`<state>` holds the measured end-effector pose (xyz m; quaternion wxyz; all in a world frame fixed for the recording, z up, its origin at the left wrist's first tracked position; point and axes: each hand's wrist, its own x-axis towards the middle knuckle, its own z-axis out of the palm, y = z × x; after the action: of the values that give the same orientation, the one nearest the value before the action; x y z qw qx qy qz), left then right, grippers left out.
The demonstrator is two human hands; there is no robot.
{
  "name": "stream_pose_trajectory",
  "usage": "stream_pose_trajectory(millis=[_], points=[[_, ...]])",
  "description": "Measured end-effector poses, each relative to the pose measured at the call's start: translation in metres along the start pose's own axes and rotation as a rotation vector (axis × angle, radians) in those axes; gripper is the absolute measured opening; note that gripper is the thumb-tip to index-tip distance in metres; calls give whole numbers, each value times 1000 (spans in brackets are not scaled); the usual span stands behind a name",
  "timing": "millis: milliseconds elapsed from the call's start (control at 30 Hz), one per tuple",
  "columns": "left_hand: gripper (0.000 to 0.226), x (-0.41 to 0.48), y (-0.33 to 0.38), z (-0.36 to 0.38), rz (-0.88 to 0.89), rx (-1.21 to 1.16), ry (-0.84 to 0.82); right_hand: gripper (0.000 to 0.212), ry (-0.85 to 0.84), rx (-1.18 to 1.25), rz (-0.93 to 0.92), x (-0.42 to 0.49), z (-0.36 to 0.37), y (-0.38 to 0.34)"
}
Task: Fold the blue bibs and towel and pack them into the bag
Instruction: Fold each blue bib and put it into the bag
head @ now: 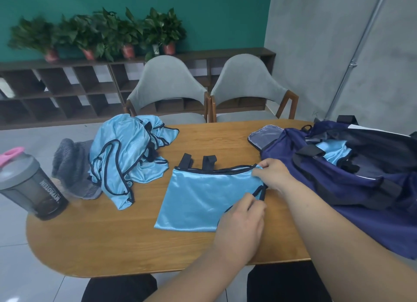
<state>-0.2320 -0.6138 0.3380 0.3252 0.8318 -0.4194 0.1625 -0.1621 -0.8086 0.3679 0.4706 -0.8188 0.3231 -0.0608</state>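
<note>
A light blue bib (198, 198) with black trim lies flat and partly folded in the middle of the wooden table (112, 240). My right hand (274, 174) pinches its upper right corner. My left hand (242, 220) pinches the black-trimmed edge at its lower right. A heap of crumpled blue bibs (128, 157) sits at the table's left back. A grey towel (72, 166) lies bunched to the left of that heap. The navy bag (352, 184) lies open at the right, with a blue bib (334, 150) inside it.
A grey shaker bottle (29, 186) with a pink cap stands at the table's left edge. Two grey chairs (167, 85) face me across the table. A dark shelf with potted plants (99, 33) runs along the green wall.
</note>
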Motion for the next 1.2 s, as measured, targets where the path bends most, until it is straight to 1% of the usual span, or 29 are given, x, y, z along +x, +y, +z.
stream_pose_trajectory(millis=[100,167,267,400,467,567,667,800,900,1100,1200], points=[[4,-5,1,-19,-59,-203,147,20,-64,259,43,-15,6,-13],[6,-10,-1,-32,-95,-288,223,21,-73,350,31,-24,14,-25],[14,-18,-8,-48,-170,-389,320,23,-58,442,15,-32,33,-42],[17,-29,-23,-69,-348,-461,447,28,47,513,0,-42,69,-68],[21,-35,-36,-79,-434,-445,481,29,132,479,-33,-50,90,-79],[25,-45,-60,-92,-551,-355,469,31,182,350,-102,-65,119,-92],[23,-56,-87,-102,-644,-240,414,32,164,177,-151,-72,148,-96],[20,-72,-116,-107,-699,-110,303,32,129,35,-153,-73,173,-102],[19,-81,-123,-110,-686,-87,236,33,132,-15,-155,-75,185,-105],[15,-85,-126,-110,-624,-116,202,31,166,-22,-176,-81,203,-110],[15,-86,-126,-109,-604,-130,193,30,147,-60,-259,-83,208,-109]])
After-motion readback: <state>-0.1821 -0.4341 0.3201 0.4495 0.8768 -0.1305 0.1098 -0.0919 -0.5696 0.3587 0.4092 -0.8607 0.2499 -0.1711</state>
